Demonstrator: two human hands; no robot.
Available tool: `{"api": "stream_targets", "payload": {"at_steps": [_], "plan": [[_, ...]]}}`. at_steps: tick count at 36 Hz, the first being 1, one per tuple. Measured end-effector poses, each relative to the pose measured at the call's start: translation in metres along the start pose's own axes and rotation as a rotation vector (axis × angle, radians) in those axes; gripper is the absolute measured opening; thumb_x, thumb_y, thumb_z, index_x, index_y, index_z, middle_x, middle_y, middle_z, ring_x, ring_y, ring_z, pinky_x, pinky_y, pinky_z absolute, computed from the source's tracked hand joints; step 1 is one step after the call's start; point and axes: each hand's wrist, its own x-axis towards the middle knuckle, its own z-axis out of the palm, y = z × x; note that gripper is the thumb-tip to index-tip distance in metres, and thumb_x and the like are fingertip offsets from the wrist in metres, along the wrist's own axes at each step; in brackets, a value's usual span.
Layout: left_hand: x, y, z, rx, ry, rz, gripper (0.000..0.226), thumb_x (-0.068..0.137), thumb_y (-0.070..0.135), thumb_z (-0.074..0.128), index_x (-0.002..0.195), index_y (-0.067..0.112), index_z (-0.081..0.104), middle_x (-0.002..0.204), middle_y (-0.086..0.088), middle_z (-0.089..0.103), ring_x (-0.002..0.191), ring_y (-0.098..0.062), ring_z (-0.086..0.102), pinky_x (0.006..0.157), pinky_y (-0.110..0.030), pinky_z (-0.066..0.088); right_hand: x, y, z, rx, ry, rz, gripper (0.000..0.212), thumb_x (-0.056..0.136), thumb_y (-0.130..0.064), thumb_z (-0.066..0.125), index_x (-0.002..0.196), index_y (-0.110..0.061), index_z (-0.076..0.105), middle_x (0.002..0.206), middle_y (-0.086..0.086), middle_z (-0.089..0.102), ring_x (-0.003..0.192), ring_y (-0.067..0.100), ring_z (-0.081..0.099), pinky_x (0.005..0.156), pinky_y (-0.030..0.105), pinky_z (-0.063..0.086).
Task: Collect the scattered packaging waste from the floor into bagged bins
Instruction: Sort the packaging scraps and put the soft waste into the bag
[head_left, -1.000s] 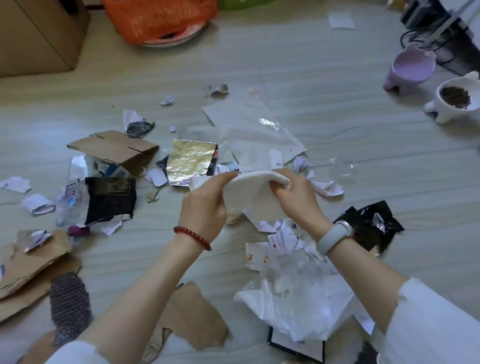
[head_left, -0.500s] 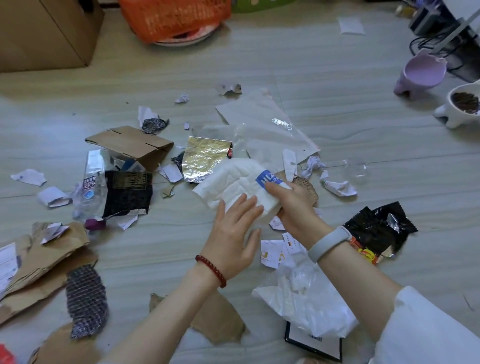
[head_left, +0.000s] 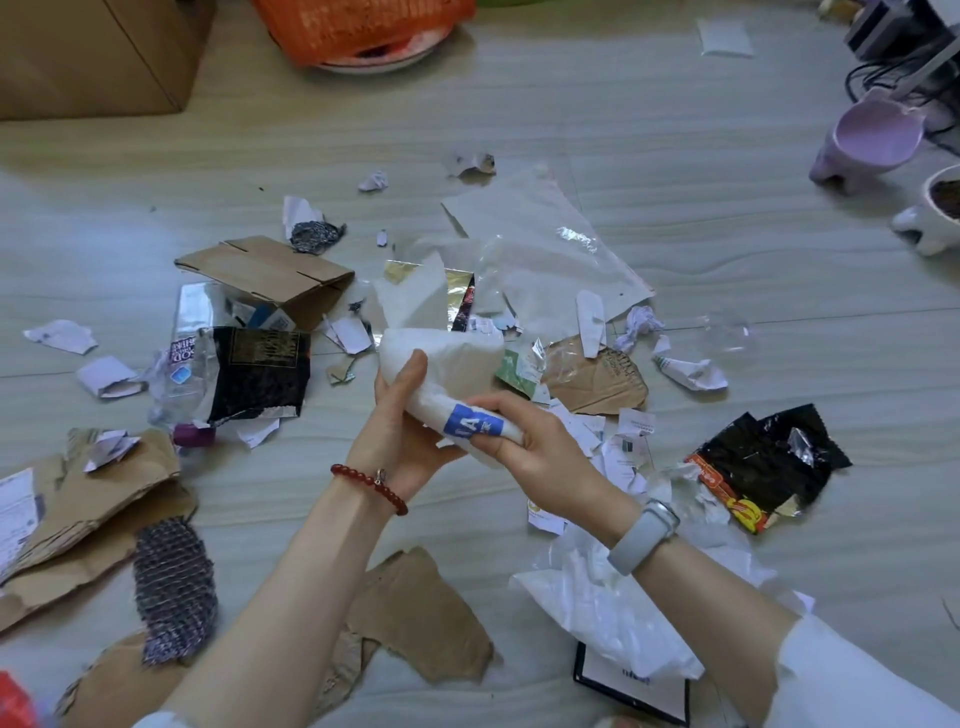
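Hands meet mid-picture: the left hand cups the white wrapper underneath, and the right hand clamps its grip on the blue-label end, probably scrunching it small for binning (an orange bag waits at 12 o'clock).

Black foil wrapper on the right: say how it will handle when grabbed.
The black foil wrapper looks crumpled and torn open, so it is probably light and floppy and would crush in a hand. Its glossy surface may be slippery. Lying flat on the floor, it seems unlikely to roll.
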Motion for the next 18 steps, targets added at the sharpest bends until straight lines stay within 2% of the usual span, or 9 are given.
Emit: {"api": "stream_targets", "payload": {"at_steps": [2, 4, 6, 8, 11, 13, 14, 16, 18], "plan": [[-0.001, -0.004, -0.004, 0.052, -0.001, -0.018, 0.109, 0.049, 0.05, 0.084, 0.139, 0.018, 0.031, 0.132, -0.021, 0.051, 0.115, -0.039, 0.054, 0.079, -0.049, 0.051, 0.002, -0.001, -0.004, 0.05, -0.079, 0.051, 0.018, 0.08, -0.027, 0.056, 0.098, -0.027, 0.059, 0.089, -0.014, 0.06, 0.082, -0.002, 0.054, 0.074, 0.013, 0.04], [-0.001, -0.01, -0.007, 0.102, 0.015, -0.016, 0.102, 0.053, 0.045, 0.08, 0.137, 0.014, 0.033, 0.129, -0.022, 0.053, 0.108, -0.036, 0.058, 0.079, -0.049, 0.053, 0.002, 0.0, -0.009, 0.096, -0.138, 0.104, 0.012, 0.083, -0.021, 0.061, 0.094, -0.025, 0.059, 0.088, -0.009, 0.059, 0.079, -0.001, 0.054, 0.072, 0.013, 0.041], [-0.002, -0.016, -0.006, 0.121, 0.011, 0.008, 0.085, 0.061, 0.041, 0.072, 0.131, 0.007, 0.04, 0.126, -0.024, 0.055, 0.099, -0.032, 0.061, 0.079, -0.044, 0.051, 0.001, 0.003, -0.011, 0.12, -0.153, 0.156, 0.014, 0.087, -0.01, 0.061, 0.089, -0.024, 0.057, 0.089, -0.002, 0.057, 0.077, 0.002, 0.053, 0.07, 0.016, 0.041], [-0.002, -0.023, -0.004, 0.101, 0.048, 0.023, 0.063, 0.067, 0.035, 0.066, 0.121, 0.005, 0.049, 0.116, -0.026, 0.059, 0.09, -0.031, 0.062, 0.075, -0.039, 0.052, -0.002, 0.006, -0.01, 0.145, -0.111, 0.231, 0.016, 0.086, -0.009, 0.061, 0.084, -0.023, 0.055, 0.089, 0.002, 0.057, 0.079, 0.011, 0.053, 0.07, 0.024, 0.042], [-0.001, -0.028, -0.001, 0.057, 0.166, 0.016, 0.031, 0.08, 0.022, 0.055, 0.106, 0.006, 0.054, 0.091, -0.017, 0.063, 0.073, -0.025, 0.062, 0.063, -0.033, 0.053, -0.005, 0.006, -0.005, 0.149, 0.054, 0.302, 0.024, 0.079, -0.014, 0.071, 0.083, -0.024, 0.049, 0.087, 0.0, 0.057, 0.079, 0.017, 0.056, 0.068, 0.031, 0.045], [0.001, -0.028, -0.003, 0.103, 0.221, 0.034, 0.025, 0.076, 0.019, 0.057, 0.098, 0.007, 0.057, 0.079, -0.013, 0.061, 0.065, -0.023, 0.06, 0.058, -0.031, 0.052, -0.006, 0.006, -0.006, 0.01, 0.144, 0.289, 0.042, 0.07, -0.02, 0.078, 0.096, -0.026, 0.045, 0.096, -0.002, 0.053, 0.08, 0.013, 0.053, 0.068, 0.028, 0.043], [0.002, -0.028, -0.004, 0.165, 0.239, 0.044, 0.028, 0.07, 0.019, 0.06, 0.096, 0.007, 0.057, 0.075, -0.012, 0.06, 0.063, -0.023, 0.059, 0.056, -0.031, 0.05, -0.007, 0.006, -0.009, -0.111, 0.149, 0.246, 0.059, 0.066, -0.025, 0.08, 0.11, -0.03, 0.042, 0.105, -0.003, 0.048, 0.085, 0.009, 0.05, 0.071, 0.025, 0.042], [0.002, -0.026, -0.005, 0.305, 0.242, 0.043, 0.034, 0.062, 0.019, 0.061, 0.094, 0.007, 0.059, 0.073, -0.012, 0.058, 0.063, -0.024, 0.058, 0.056, -0.031, 0.049, -0.007, 0.013, -0.018, -0.35, 0.095, 0.103, 0.104, 0.059, -0.035, 0.083, 0.139, -0.038, 0.017, 0.133, -0.002, 0.031, 0.114, 0.01, 0.04, 0.093, 0.027, 0.037], [0.001, -0.027, -0.006, 0.408, 0.208, 0.019, 0.036, 0.059, 0.019, 0.062, 0.093, 0.007, 0.061, 0.076, -0.012, 0.061, 0.067, -0.025, 0.06, 0.059, -0.031, 0.049, -0.007, 0.021, -0.024, -0.564, 0.006, -0.052, 0.122, 0.059, -0.048, 0.079, 0.14, -0.047, -0.012, 0.152, -0.007, 0.0, 0.14, 0.013, 0.008, 0.111, 0.035, 0.017]]}}
